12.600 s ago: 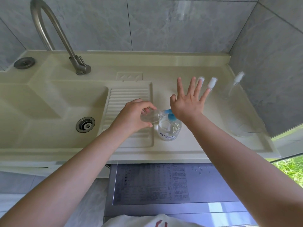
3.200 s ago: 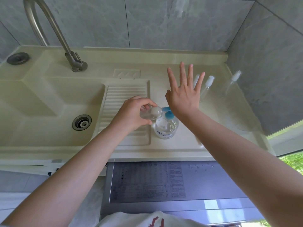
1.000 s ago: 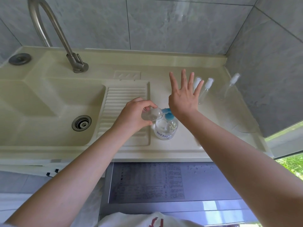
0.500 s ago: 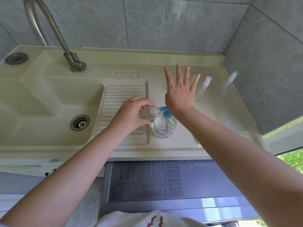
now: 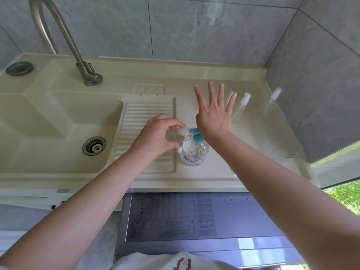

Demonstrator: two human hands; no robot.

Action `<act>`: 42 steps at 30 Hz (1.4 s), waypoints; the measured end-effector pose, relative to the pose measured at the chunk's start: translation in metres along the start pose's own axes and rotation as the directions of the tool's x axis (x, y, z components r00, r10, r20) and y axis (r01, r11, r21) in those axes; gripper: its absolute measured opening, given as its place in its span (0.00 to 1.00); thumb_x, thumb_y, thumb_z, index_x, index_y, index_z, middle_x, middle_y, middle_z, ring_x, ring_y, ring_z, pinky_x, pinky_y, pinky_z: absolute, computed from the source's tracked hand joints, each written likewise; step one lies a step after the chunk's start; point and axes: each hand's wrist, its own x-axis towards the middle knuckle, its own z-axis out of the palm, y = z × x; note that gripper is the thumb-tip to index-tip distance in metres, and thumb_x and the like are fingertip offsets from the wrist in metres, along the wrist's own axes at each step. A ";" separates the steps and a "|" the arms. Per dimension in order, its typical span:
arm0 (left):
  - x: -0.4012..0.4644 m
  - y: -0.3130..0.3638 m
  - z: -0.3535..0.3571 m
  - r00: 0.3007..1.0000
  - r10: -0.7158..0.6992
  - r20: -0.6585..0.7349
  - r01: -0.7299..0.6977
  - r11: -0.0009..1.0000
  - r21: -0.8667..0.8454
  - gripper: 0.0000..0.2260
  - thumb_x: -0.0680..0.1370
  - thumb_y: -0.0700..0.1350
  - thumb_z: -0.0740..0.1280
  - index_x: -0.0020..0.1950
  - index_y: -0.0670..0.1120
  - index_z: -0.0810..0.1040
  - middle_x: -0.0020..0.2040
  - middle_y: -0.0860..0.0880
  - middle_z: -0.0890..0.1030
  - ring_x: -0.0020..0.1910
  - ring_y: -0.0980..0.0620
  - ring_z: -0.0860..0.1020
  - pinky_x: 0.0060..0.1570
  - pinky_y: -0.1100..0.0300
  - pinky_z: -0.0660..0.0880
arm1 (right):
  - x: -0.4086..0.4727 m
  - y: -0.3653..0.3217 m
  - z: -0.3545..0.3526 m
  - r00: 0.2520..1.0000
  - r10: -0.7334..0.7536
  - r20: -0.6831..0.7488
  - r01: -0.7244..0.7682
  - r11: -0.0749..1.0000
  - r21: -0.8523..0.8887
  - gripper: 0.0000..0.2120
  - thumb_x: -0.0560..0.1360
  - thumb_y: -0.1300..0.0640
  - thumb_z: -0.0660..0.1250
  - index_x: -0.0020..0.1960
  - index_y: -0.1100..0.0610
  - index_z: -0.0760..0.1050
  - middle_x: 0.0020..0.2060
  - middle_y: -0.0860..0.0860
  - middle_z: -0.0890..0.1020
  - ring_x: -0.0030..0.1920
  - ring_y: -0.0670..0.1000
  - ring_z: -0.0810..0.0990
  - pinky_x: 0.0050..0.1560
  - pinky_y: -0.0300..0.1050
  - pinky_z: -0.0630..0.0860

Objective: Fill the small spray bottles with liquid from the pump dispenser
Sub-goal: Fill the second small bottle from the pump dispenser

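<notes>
A clear pump dispenser with a blue pump head stands on the counter beside the ribbed drainboard. My left hand grips a small clear bottle, tilted with its mouth at the blue spout. The heel of my right hand presses on the pump head, its fingers spread straight. Behind that hand stand two capped spray bottles, one in plain sight and one half hidden by my fingers. A third capped spray bottle stands near the right wall.
A cream sink basin with a metal drain lies at the left, under a tall metal tap. A clear container sits at the counter's right end. Below the counter edge is a grey appliance top.
Over the last second my right hand has bobbed slightly on the pump head. My left hand keeps the small bottle at the spout. The view has shifted a little.
</notes>
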 end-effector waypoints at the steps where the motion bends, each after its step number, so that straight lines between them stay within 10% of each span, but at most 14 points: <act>1: 0.000 0.000 0.001 1.000 -0.001 0.000 0.001 1.000 0.000 0.25 0.63 0.40 0.81 0.58 0.55 0.82 0.49 0.52 0.78 0.47 0.53 0.79 0.55 0.56 0.77 | -0.001 0.000 0.003 1.000 0.011 0.011 -0.012 1.000 0.013 0.38 0.78 0.63 0.54 0.82 0.45 0.40 0.81 0.57 0.43 0.79 0.65 0.37 0.74 0.72 0.37; 16: 0.000 -0.002 0.001 1.000 -0.006 0.008 0.007 1.000 -0.005 0.25 0.63 0.40 0.81 0.57 0.55 0.82 0.49 0.52 0.78 0.47 0.52 0.78 0.55 0.53 0.77 | -0.010 -0.002 -0.006 0.999 0.013 -0.039 -0.013 1.000 -0.021 0.41 0.71 0.65 0.45 0.82 0.45 0.44 0.81 0.57 0.51 0.78 0.69 0.39 0.73 0.74 0.38; 23: 0.002 -0.001 -0.001 1.000 -0.001 0.003 0.001 1.000 -0.007 0.25 0.63 0.40 0.81 0.57 0.56 0.82 0.49 0.53 0.77 0.48 0.55 0.78 0.55 0.56 0.76 | -0.005 -0.001 -0.014 0.994 -0.042 -0.105 0.033 0.996 -0.081 0.47 0.71 0.69 0.57 0.81 0.45 0.39 0.81 0.58 0.48 0.78 0.69 0.37 0.73 0.75 0.37; 42: 0.000 -0.003 0.003 1.000 -0.023 0.013 0.023 1.000 -0.007 0.26 0.62 0.39 0.81 0.57 0.56 0.82 0.49 0.52 0.77 0.46 0.54 0.78 0.54 0.52 0.77 | -0.005 0.001 0.000 0.994 0.057 0.097 -0.059 0.998 0.024 0.38 0.77 0.62 0.51 0.82 0.45 0.40 0.81 0.58 0.44 0.79 0.66 0.37 0.74 0.72 0.36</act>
